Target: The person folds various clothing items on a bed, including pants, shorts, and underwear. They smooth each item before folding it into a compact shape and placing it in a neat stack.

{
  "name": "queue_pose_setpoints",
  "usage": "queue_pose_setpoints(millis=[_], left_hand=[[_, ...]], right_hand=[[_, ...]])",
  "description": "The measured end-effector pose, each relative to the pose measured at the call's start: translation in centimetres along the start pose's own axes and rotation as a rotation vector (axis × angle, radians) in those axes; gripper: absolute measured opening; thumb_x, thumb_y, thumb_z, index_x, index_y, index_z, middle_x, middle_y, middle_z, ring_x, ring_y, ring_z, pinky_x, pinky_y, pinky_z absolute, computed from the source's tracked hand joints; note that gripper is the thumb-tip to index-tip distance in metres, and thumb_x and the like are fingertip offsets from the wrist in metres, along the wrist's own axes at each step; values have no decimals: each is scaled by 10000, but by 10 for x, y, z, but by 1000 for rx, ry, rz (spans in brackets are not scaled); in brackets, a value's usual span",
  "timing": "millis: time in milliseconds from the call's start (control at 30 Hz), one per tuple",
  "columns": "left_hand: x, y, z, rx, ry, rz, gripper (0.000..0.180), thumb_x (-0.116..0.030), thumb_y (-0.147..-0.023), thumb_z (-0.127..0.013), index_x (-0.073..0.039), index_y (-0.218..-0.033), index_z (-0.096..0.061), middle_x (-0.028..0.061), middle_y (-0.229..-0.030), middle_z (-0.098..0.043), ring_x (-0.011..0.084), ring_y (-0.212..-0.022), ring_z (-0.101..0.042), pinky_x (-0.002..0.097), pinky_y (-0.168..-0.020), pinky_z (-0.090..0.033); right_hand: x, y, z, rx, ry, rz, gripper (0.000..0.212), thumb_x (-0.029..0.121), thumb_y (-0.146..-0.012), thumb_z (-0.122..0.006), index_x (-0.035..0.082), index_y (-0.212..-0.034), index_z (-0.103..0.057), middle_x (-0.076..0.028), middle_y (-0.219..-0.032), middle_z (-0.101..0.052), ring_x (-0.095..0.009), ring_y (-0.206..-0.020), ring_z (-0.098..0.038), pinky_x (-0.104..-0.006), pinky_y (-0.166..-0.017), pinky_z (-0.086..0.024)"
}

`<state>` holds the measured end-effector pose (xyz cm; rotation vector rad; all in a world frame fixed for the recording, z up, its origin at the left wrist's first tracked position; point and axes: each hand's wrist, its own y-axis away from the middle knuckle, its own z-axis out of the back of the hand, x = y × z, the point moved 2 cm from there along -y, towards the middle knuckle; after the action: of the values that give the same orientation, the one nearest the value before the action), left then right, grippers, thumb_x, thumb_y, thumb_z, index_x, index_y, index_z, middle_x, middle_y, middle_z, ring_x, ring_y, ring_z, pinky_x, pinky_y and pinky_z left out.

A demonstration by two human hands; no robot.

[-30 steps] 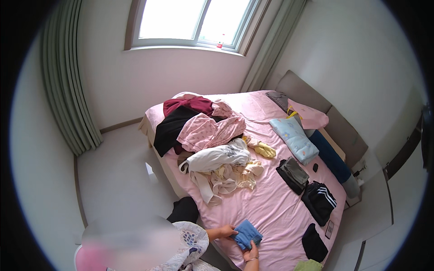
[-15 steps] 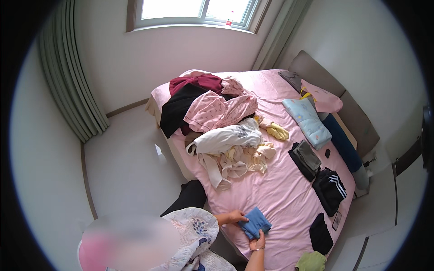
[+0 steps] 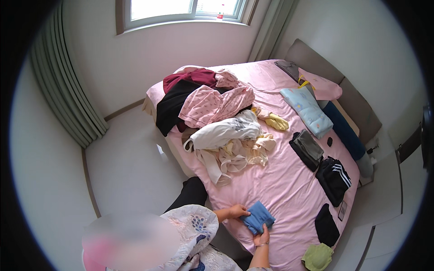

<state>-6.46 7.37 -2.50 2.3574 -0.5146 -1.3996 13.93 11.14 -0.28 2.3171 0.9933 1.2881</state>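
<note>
A blue garment point(image 3: 257, 218), folded into a small compact bundle, is held between my two hands at the near edge of the bed. My left hand point(image 3: 238, 211) grips its left corner, thumb on top. At its near right side, my right hand point(image 3: 262, 236) has closed on the edge, with a thin bracelet at the wrist. The fingertips under the cloth are hidden. Pink bedding point(image 3: 266, 185) lies beneath, wrinkled.
Loose clothes heap at the far left: a pink patterned garment point(image 3: 217, 106), a white top point(image 3: 228, 131), black cloth point(image 3: 176, 106). Toward the right lie folded dark clothes point(image 3: 307, 149), a striped black garment point(image 3: 333, 183), a phone point(image 3: 342, 210), black cloth point(image 3: 326, 226) and green cloth point(image 3: 318, 257).
The whole view has shifted slightly. Both hands keep their hold on the folded blue garment, which sits a little farther right and higher in the picture.
</note>
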Motion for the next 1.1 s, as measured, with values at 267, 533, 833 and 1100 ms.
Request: queue_pose_setpoints(millis=[267,533,833,1100], left_hand=[[-2,8,-4,23,-51,-68,289,-296,-800,-649,-71,-979,-617,9,-818,-610,118,-677,-580,285,-562,-514],[-36,22,-20,-56,-135,37,405,-420,-788,-623,-62,-977,-606,15,-767,-583,108,-567,-521,256,-492,-455],[-131,-21,-38,34,-67,-238,211,-183,-855,-562,-45,-1013,-585,-21,-685,-551,54,-521,-458,209,-443,-362],[-124,-84,-35,-14,80,-33,256,-135,-846,-553,-58,-1090,-565,-19,-748,-575,55,-530,-480,200,-435,-362]], right_hand=[[-1,5,-9,60,-16,55,459,307,-839,-564,34,-1192,-455,-113,-1138,-555,-268,-987,-568,-396,-818,-500],[11,14,-7,54,-6,20,460,301,-850,-553,73,-1228,-424,-118,-1150,-544,-280,-1011,-555,-400,-805,-499],[106,-18,-62,-68,106,223,259,159,-839,-582,45,-1064,-522,-63,-944,-600,-184,-810,-605,-356,-654,-529],[117,-80,-35,-257,148,274,173,108,-802,-597,35,-957,-579,-53,-913,-605,-158,-816,-590,-319,-710,-510]])
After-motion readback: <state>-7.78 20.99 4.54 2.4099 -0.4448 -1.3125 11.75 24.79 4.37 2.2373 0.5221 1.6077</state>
